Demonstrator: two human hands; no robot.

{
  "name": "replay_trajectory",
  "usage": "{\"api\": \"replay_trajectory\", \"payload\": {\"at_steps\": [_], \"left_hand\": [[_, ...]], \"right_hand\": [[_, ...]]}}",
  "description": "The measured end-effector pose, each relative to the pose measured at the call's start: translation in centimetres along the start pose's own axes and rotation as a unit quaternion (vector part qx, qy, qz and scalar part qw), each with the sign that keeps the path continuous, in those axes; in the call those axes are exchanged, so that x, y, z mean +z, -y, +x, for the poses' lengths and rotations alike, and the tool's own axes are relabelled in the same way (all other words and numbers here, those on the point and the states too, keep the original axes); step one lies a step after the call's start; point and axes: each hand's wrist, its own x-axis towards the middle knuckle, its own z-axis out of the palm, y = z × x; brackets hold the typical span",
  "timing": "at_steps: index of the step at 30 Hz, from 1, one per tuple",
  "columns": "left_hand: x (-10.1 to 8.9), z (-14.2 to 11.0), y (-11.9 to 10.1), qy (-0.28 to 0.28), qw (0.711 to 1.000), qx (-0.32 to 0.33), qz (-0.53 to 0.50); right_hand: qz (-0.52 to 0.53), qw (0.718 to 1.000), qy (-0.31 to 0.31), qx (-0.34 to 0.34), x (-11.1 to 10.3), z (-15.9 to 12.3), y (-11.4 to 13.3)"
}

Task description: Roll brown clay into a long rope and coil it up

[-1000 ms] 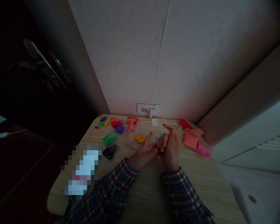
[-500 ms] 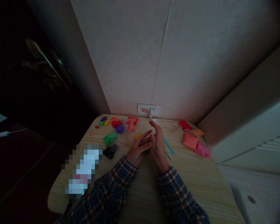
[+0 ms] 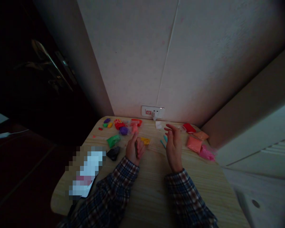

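My left hand (image 3: 135,149) is over the middle of the table, its fingers curled in and the thumb pointing forward. A dark patch shows in its palm, too unclear to name. A yellow packet (image 3: 145,141) lies just beyond its fingers, and a black packet (image 3: 113,153) and a green packet (image 3: 113,141) to its left. Apart from it, my right hand (image 3: 174,147) is held with fingers stretched forward and slightly spread, nothing visible in it. Beside that hand lies a teal stick-like tool (image 3: 163,144), partly hidden.
Purple (image 3: 123,130), red and coral packets lie at the back left, near small coloured shapes (image 3: 109,125). At the right edge are red (image 3: 189,128), orange, coral (image 3: 194,144) and pink packets. A pixelated phone-like object (image 3: 89,172) lies front left. A wall socket (image 3: 153,111) holds a plug.
My hands, together before, have parted: the left has moved left and curled its fingers, the right has moved right. The yellow packet between them now shows more fully.
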Motion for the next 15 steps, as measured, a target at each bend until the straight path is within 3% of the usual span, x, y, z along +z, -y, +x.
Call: {"api": "replay_trajectory", "payload": {"at_steps": [5,11,15], "left_hand": [[-0.03,0.06,0.03,0.055,0.998,0.018,-0.029],[0.67,0.29,-0.03,0.043,0.999,0.010,-0.009],[0.48,0.19,-0.15,0.050,0.996,0.034,0.065]], "right_hand": [[0.017,1.000,0.019,0.007,0.07,0.01,-0.12],[0.054,0.997,0.045,0.020,-0.08,-0.07,-0.13],[0.069,0.989,0.130,-0.022,-0.16,-0.39,0.20]]}}
